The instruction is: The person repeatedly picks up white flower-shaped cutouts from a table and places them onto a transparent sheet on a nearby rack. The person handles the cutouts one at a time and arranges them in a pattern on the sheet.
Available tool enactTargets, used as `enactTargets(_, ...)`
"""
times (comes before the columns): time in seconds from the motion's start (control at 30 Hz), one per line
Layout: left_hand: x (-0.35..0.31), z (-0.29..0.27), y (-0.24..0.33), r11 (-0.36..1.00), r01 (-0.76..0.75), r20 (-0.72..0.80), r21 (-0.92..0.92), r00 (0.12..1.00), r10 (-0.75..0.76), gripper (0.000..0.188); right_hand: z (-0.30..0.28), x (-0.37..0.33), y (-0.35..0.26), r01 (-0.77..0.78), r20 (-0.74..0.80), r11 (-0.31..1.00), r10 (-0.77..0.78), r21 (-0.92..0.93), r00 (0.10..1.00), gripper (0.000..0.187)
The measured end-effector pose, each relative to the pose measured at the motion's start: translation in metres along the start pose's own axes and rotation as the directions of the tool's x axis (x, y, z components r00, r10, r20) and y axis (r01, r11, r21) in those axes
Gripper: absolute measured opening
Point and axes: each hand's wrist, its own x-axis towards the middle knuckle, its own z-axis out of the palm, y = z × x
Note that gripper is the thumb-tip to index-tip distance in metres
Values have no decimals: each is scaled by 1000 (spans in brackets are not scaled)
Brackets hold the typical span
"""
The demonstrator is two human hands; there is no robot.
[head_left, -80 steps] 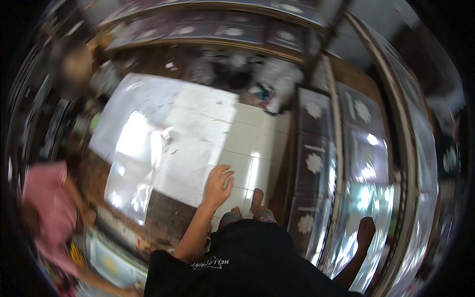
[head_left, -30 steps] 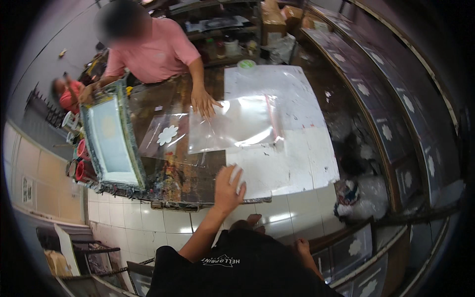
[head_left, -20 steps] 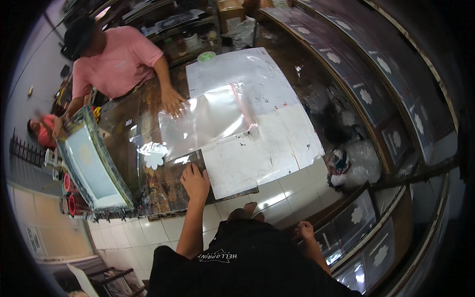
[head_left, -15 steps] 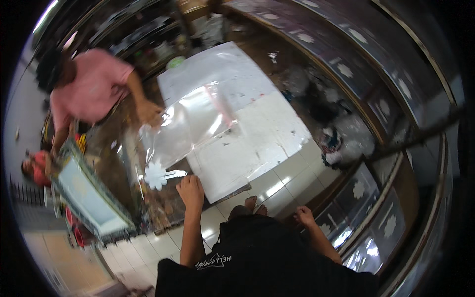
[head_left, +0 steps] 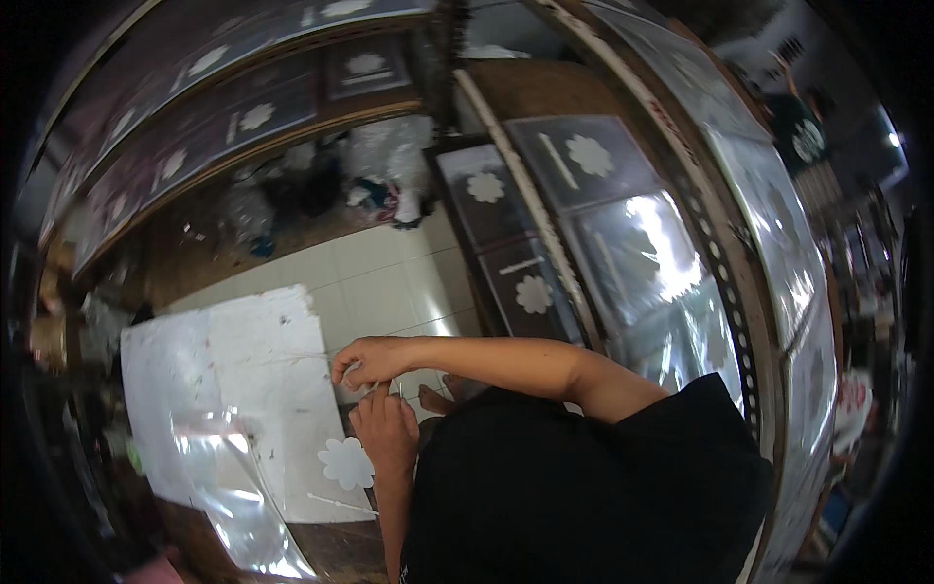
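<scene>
My right forearm crosses in front of my body, bringing my right hand to the table's edge, just above the left. Its fingers are curled, thumb toward forefinger; whatever they hold is too thin to make out. My left hand is closed, one finger pointing up and touching or almost touching the right hand. Beside it show a white flower shape and a thin white line, seemingly printed on a clear plastic sheet in the left hand; its outline is hard to see. A pile of clear plastic lies on the white-topped table.
Racks with clear sheets bearing white flowers stand ahead and close on my right. An upright metal post rises there. Plastic bags and cloth lie under the far shelf. Another person is far right.
My view has swung right, toward the racks. My right hand has come across to meet the left. The co-worker in pink has almost left the view.
</scene>
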Motion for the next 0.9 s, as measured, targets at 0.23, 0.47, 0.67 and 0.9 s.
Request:
enactTargets(0.23, 49, -8, 38, 931, -224, -29, -289, 974, 226, 34, -74, -80, 44, 321, -348, 947, -308, -22, 885, 27)
enactTargets(0.47, 28, 6, -29, 964, 10, -127, -266, 991, -45, 29, -151, -312, 49, 140, -785, 989, -126, -50, 606, 18)
enactTargets(0.67, -3, 29, -114, 968, 240, -121, -75, 961, -248, 24, -196, -476, 101, -102, -944, 993, 93, 63, 317, 24)
enactTargets(0.9, -9, 47, -117, 949, 292, -140, 117, 951, -275, 26, -253, -543, 172, -230, -978, 967, 149, 114, 143, 25)
